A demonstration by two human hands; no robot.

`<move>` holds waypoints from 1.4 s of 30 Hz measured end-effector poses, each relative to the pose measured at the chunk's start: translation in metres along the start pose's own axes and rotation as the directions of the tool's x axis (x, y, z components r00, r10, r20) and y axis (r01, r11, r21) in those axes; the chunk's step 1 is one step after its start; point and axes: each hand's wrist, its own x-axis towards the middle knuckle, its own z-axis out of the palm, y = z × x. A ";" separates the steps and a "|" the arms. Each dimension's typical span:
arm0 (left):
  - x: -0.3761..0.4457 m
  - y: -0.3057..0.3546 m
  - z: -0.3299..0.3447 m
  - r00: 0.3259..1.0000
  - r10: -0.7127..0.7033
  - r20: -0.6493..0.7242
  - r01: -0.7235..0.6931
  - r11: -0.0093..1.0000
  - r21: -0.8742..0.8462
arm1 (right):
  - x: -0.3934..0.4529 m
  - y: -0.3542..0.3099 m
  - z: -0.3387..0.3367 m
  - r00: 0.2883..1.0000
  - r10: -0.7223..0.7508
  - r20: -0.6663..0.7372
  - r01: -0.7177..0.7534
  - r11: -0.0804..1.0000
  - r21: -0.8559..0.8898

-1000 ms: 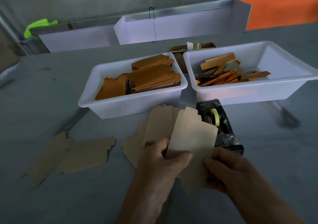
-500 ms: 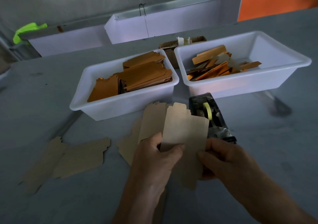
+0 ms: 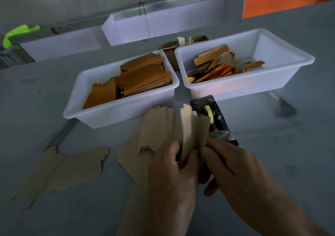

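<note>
A flat tan cardboard box blank (image 3: 193, 128) stands upright between my hands, bent along a lengthwise crease. My left hand (image 3: 170, 170) pinches its lower left part. My right hand (image 3: 233, 165) grips its lower right edge. Right behind the blank sits a black tape dispenser (image 3: 215, 119) with a yellow roll. More flat tan blanks (image 3: 154, 127) lie on the grey table just left of my hands.
Two white tubs stand behind: the left tub (image 3: 119, 112) holds stacked orange-brown flat blanks, the right tub (image 3: 253, 83) holds folded orange pieces. Loose tan blanks (image 3: 72, 166) lie at the left. A small cardboard box (image 3: 168, 49) and white dividers (image 3: 163, 25) stand farther back.
The blank I hold was flat and facing me; now it is folded along its length, its two halves brought closer together. My hands have moved closer to each other.
</note>
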 end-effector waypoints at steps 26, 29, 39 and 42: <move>0.002 -0.002 -0.030 0.778 -0.176 0.603 0.375 0.900 -0.222 | 0.002 0.015 -0.014 0.990 0.133 -0.044 -0.124 0.978 0.165; 0.000 0.000 -0.028 0.818 -0.151 0.555 0.316 0.924 -0.214 | 0.004 0.016 -0.013 0.980 0.197 -0.014 -0.183 0.932 0.314; -0.011 0.007 -0.010 0.992 -0.056 0.116 0.044 0.994 0.098 | 0.005 0.017 -0.001 0.952 0.301 0.054 -0.286 0.815 0.505; -0.015 0.009 -0.005 0.999 0.051 -0.005 -0.050 0.989 0.138 | 0.004 0.018 0.001 0.956 0.292 0.023 -0.262 0.813 0.519</move>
